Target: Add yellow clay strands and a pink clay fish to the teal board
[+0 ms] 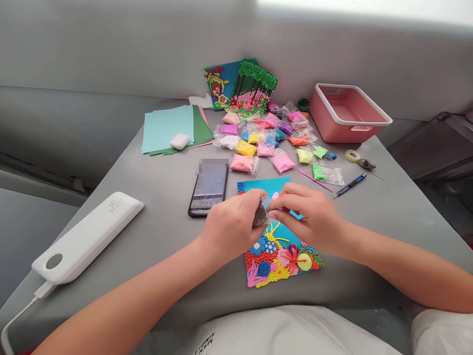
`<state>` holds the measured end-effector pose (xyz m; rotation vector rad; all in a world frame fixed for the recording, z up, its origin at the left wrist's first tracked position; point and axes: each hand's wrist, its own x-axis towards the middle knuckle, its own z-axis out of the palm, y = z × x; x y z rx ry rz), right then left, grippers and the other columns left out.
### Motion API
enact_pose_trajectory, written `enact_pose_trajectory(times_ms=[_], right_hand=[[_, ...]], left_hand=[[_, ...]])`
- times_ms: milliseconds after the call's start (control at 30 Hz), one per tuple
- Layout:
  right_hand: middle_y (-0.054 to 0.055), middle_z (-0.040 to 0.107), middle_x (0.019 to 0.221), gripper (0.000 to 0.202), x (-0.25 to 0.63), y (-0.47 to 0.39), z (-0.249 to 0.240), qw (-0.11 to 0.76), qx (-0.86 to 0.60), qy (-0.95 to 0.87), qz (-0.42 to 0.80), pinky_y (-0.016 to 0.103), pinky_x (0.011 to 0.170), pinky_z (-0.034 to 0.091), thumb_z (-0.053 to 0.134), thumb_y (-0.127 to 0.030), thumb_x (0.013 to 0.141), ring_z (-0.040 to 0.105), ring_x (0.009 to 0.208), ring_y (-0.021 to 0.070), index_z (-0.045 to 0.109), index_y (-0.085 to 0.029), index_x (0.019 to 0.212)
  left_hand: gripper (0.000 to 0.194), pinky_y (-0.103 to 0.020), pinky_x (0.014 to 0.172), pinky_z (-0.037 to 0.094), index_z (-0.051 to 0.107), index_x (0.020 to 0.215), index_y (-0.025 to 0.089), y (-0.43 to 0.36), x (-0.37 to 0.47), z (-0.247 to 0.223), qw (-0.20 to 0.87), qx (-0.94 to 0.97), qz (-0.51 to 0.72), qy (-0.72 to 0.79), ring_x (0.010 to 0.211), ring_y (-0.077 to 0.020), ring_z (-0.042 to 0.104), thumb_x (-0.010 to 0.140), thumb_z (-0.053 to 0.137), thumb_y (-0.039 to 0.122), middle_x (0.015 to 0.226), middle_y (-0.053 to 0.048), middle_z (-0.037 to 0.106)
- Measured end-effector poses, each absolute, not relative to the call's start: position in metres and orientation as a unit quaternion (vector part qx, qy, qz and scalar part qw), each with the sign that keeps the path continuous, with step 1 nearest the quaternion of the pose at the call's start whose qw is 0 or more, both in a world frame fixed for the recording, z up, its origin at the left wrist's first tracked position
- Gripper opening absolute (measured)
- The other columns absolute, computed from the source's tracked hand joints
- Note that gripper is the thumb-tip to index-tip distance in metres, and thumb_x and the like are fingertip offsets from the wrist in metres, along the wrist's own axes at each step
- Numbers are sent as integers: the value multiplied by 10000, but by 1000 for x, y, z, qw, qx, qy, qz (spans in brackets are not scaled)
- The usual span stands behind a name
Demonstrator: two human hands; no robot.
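My left hand point(233, 221) is closed around a small clear plastic bag point(261, 214) with dark grey or black clay in it. The fingers of my right hand point(314, 217) are pinched together at the bag's edge; whether they also hold a bit of clay I cannot make out. Both hands are above a blue card point(264, 186) decorated with clay. Its lower part carries a colourful relief point(277, 264) of flowers, dots and thin strands in red, yellow, pink and blue. My hands hide the card's middle.
Several bags of coloured clay point(283, 162) lie behind the card. A phone point(209, 190) is left of it, a white power bank point(88, 236) farther left. Rightward are a utility knife point(350, 186), a pink stick point(316, 180), tape point(352, 156) and a pink basket point(332, 118). Coloured sheets point(166, 125) lie back left.
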<state>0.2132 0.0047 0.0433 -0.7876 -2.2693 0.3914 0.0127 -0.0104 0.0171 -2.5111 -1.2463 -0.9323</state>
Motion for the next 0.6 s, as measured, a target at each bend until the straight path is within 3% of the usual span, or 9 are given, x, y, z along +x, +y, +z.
enact_pose_trajectory(times_ms=[133, 300, 467, 600], right_hand=[[27, 598, 783, 128, 218, 9, 49, 362, -309, -870, 130, 214, 638, 473, 620, -172, 965, 552, 686, 103, 733, -129, 925], [53, 648, 869, 152, 223, 12, 50, 323, -284, -891, 146, 229, 665, 501, 600, -161, 970, 605, 762, 128, 729, -140, 1048], [36, 658, 870, 69, 221, 11, 46, 272, -288, -899, 186, 237, 665, 511, 686, -206, 922, 601, 758, 133, 697, -170, 980], [37, 626, 817, 97, 217, 10, 44, 254, -285, -912, 150, 260, 647, 498, 568, -199, 982, 564, 737, 147, 624, -167, 910]], left_hand=[[246, -259, 494, 427, 560, 1059, 171, -9, 12, 21, 70, -833, -326, -441, 571, -170, 690, 814, 557, 188, 700, 16, 709], [222, -257, 485, 420, 563, 1052, 171, -9, 11, 19, 43, -835, -319, -446, 571, -172, 692, 833, 570, 208, 697, 17, 707], [202, -274, 485, 414, 559, 1066, 168, -10, 14, 13, 44, -853, -309, -418, 589, -186, 698, 896, 531, 273, 708, 2, 710], [225, -275, 504, 417, 567, 1074, 169, -10, 14, 13, 27, -854, -303, -422, 598, -190, 696, 859, 542, 231, 723, -4, 719]])
